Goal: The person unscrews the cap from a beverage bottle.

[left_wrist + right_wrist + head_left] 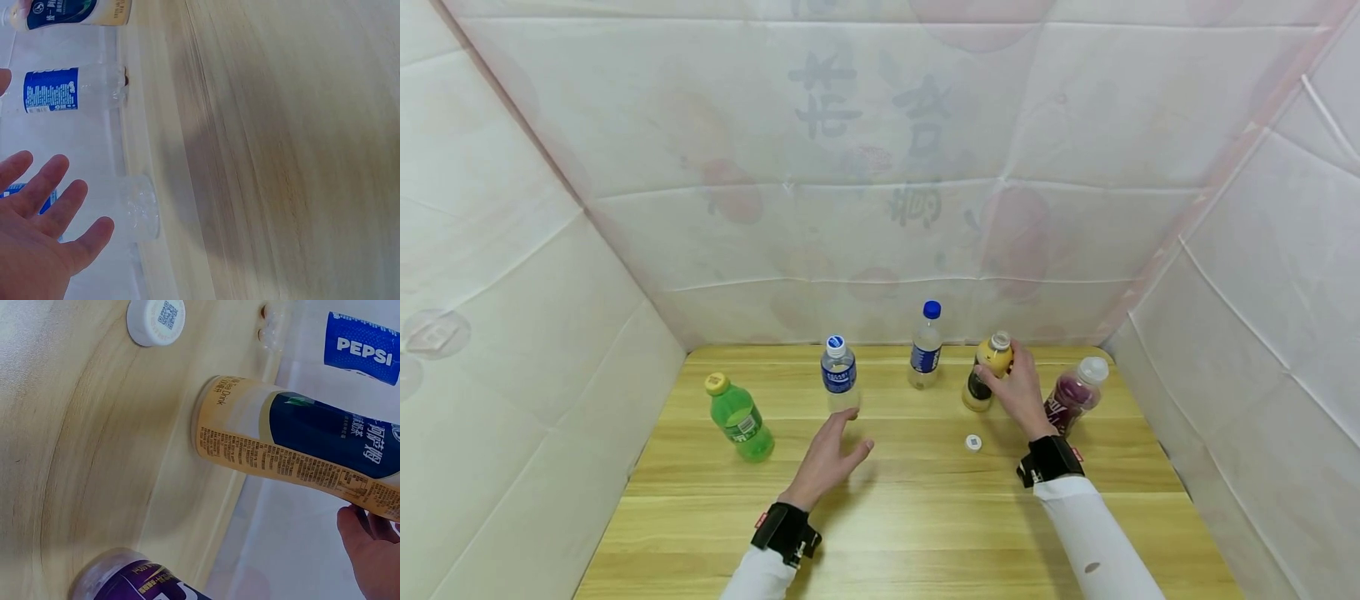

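Note:
My right hand (1021, 393) grips the upper part of a milk tea drink bottle (994, 358) with a yellow body and dark label. Its neck is uncapped, and the bottle tilts slightly in the right wrist view, its base close to the table. A white bottle cap (973, 442) lies on the table in front of it. My left hand (824, 460) hovers over the table with fingers spread and holds nothing. Just beyond its fingertips stands a clear bottle (839, 375) with a blue label and white cap.
A Pepsi bottle (926, 357) with a blue cap stands near the back wall. To the left is a green bottle (741, 421) with a yellow cap; right of my right hand stands a purple bottle (1070, 397). White cloth walls (865, 242) enclose the wooden table (910, 533).

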`<state>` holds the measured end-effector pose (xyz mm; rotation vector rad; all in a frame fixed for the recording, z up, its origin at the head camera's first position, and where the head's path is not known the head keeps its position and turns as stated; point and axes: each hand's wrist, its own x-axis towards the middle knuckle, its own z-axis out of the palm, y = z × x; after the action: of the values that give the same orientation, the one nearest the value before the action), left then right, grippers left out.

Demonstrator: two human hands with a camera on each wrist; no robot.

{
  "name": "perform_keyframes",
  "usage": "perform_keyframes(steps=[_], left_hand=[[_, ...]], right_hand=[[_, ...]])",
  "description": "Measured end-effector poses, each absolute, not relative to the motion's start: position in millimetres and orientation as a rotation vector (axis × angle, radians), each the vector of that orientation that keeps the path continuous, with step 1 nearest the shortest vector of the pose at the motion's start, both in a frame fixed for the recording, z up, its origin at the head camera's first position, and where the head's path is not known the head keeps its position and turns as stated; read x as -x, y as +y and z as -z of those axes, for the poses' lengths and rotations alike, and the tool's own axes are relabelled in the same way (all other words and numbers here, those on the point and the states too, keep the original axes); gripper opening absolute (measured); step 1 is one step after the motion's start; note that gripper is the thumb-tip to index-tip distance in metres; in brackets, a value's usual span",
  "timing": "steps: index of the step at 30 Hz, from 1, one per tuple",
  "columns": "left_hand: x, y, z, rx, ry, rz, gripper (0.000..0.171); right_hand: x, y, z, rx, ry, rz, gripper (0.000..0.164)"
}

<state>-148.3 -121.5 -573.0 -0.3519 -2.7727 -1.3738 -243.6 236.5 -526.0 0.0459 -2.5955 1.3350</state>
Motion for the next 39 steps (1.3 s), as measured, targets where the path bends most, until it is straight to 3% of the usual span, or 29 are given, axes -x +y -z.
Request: perform_keyframes(steps=[11, 21, 30, 39], left_hand=[[147.3, -119.0, 576.0, 0.344, -2.759, 1.402, 0.069], [148.3, -120.0, 572.3, 0.314, -2.771, 1.407, 0.072], [149.4, -122.7, 572.3, 0.316, -2.771, 1.394, 0.073], [149.1, -127.1, 572.8, 0.299, -2.759, 1.402, 0.073]], right_hand=[[214.9, 230.9, 500.3, -0.094, -2.641, -1.149, 0.099], [195.0, 245.1, 461.5, -0.272, -2.423, -0.920, 0.071], [191.5, 272.1, 448.3, -0.258, -2.194, -0.809, 0.054], [190.3, 305.5, 458.1, -0.156, -2.119, -0.881, 0.054]])
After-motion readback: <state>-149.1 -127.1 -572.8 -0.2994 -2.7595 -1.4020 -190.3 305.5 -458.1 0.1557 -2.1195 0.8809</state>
